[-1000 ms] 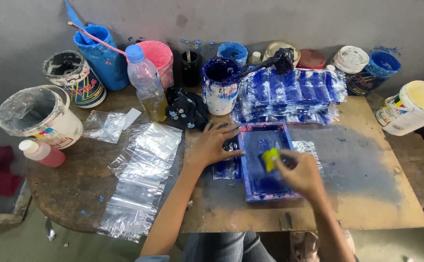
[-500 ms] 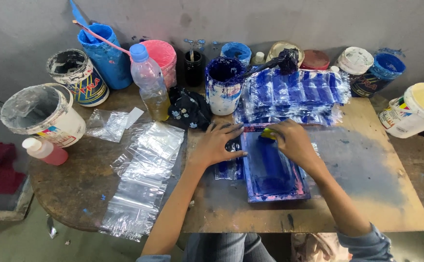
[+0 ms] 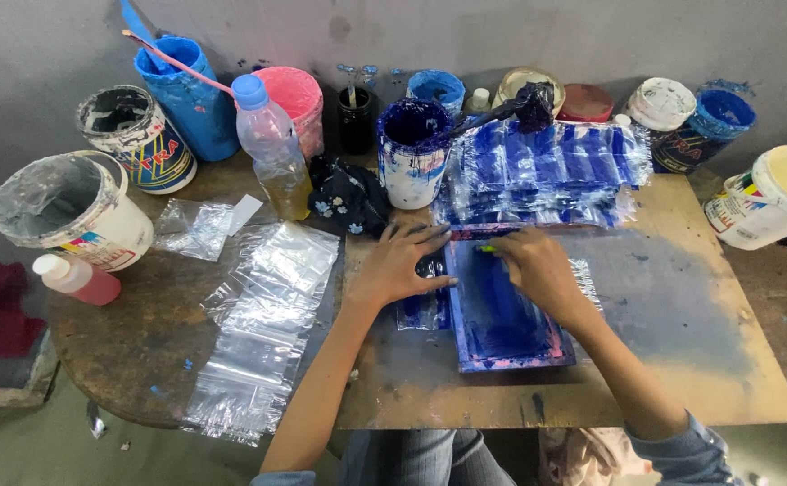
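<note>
Sliding farther up the blue-inked screen frame (image 3: 511, 310), right hand (image 3: 538, 270) is gripping a yellow squeegee (image 3: 486, 248); left hand (image 3: 402, 263) is lying flat, fingers spread, bracing the frame's left edge.

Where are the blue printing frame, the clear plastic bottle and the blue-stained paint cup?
Frame (image 3: 502, 337), head view, on its blue inner surface below the right hand.
Bottle (image 3: 272, 153), head view, on the middle of its clear body.
Cup (image 3: 411, 171), head view, on its stained outer wall.

A frame (image 3: 502, 315) lies on the board (image 3: 682, 315) at the table's (image 3: 132, 342) middle, both hands on its far end. Behind it sit stacked printed bags (image 3: 547, 171); left lie empty bags (image 3: 263, 324); tubs (image 3: 411, 148) and a bottle (image 3: 272, 148) line the rear.
</note>
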